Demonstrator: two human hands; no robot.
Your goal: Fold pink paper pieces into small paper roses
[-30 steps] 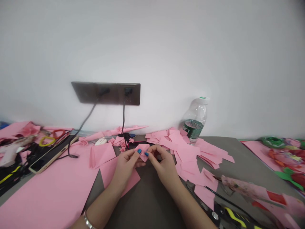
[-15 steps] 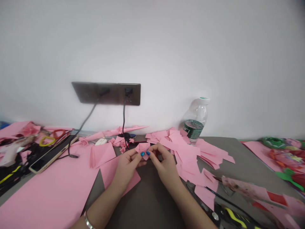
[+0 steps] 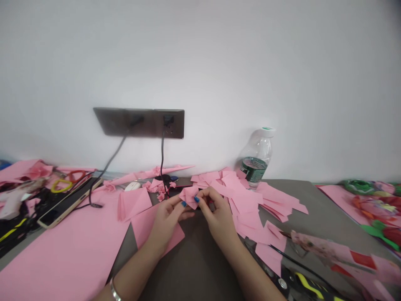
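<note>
A small folded piece of pink paper (image 3: 189, 195) is pinched between both my hands over the grey table (image 3: 194, 259). My left hand (image 3: 167, 217) grips its near left edge with thumb and fingers closed. My right hand (image 3: 219, 215) pinches its right side, fingers curled. Both thumbs have blue nails and meet at the paper's lower edge. A silver bracelet (image 3: 114, 289) is on my left wrist.
Several cut pink squares (image 3: 247, 200) lie to the right by a plastic water bottle (image 3: 257, 156). A large pink sheet (image 3: 62, 246) covers the left. A phone (image 3: 67, 201) with a cable, scissors (image 3: 67, 179), a wall socket (image 3: 140, 122), and tools (image 3: 300, 280) at lower right.
The folded pink paper has been turned and lifted slightly between my fingers. My hands have stayed in the same spot.
</note>
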